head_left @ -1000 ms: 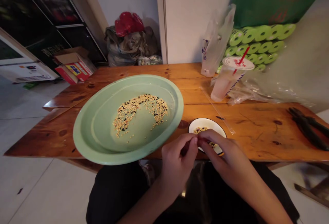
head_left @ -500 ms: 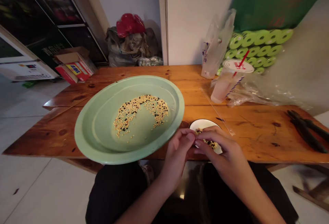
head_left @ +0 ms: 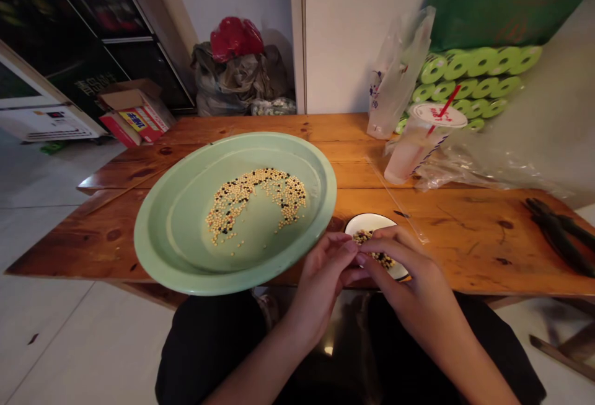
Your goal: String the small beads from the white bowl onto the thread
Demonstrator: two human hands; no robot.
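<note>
My left hand [head_left: 325,271] and my right hand [head_left: 404,265] meet fingertip to fingertip at the table's front edge. Both are closed in a pinch; whatever lies between the fingertips is too small to make out. Partly behind my right hand sits a small white dish [head_left: 360,222] with a dark rim, holding pale and dark beads [head_left: 382,260]. To the left stands a wide green basin [head_left: 160,231], where many cream and black beads [head_left: 232,197] lie spread in an arc.
On the wooden table [head_left: 455,219] stand a lidded cup [head_left: 413,144] with a red straw and a plastic bag [head_left: 395,82]. Black-handled pliers [head_left: 560,231] lie at the right. Clear plastic wrap [head_left: 465,169] covers part of the back right. A cardboard box [head_left: 139,113] is beyond the left end.
The view has shifted slightly. My hands remain together at the dish, with the fingertips drawn a little closer.
</note>
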